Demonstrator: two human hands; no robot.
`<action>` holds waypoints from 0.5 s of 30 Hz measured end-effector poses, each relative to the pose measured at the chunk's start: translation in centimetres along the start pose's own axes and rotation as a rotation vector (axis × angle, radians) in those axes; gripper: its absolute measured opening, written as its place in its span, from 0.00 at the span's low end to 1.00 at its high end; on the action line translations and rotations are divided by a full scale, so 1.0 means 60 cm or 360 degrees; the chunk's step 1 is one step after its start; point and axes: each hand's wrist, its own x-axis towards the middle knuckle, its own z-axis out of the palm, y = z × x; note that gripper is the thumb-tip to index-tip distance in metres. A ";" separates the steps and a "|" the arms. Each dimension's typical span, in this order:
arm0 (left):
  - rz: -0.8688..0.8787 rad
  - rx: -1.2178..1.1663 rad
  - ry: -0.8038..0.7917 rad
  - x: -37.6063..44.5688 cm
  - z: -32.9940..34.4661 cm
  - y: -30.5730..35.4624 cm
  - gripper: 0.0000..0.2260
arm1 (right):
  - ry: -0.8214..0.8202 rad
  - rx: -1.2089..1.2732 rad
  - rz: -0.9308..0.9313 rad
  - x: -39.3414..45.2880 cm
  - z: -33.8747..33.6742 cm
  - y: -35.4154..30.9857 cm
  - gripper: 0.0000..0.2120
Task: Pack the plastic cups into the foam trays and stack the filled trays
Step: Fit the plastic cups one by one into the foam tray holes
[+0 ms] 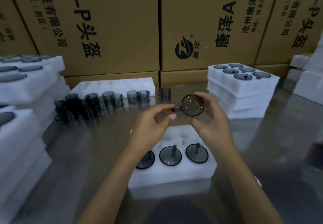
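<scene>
Stacked cartons [111, 26] back a glossy tabletop [83, 147]. Left hand [150, 120] fingers pinch the handle, right hand [209, 117] fingers curl round the smoky cup [192, 105], held above the half-filled foam tray [171, 178]. Risk: a misaligned handle could jam in its slot.

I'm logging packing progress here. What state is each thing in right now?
held cup: off the table, mouth toward the camera, gripped by both hands
left hand: pinches the cup's handle
right hand: holds the cup's body
near tray: part filled, three cups in the near row, far pockets empty
loose cups: standing unpacked on the table
right stack: top tray full
</scene>
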 end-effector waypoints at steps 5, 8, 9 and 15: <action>0.0025 -0.0076 0.0127 -0.034 0.002 0.007 0.05 | -0.0048 -0.0295 -0.0256 -0.028 0.000 -0.021 0.32; 0.0026 -0.0080 0.0150 -0.044 0.010 0.009 0.05 | -0.0060 -0.0285 -0.0215 -0.033 0.002 -0.024 0.33; 0.0007 -0.0057 0.0139 -0.047 0.014 0.010 0.06 | -0.0085 -0.0285 -0.0205 -0.033 0.001 -0.024 0.33; -0.0057 0.0154 -0.0043 -0.052 0.039 0.006 0.03 | -0.0378 0.0012 0.0193 -0.026 -0.028 0.003 0.32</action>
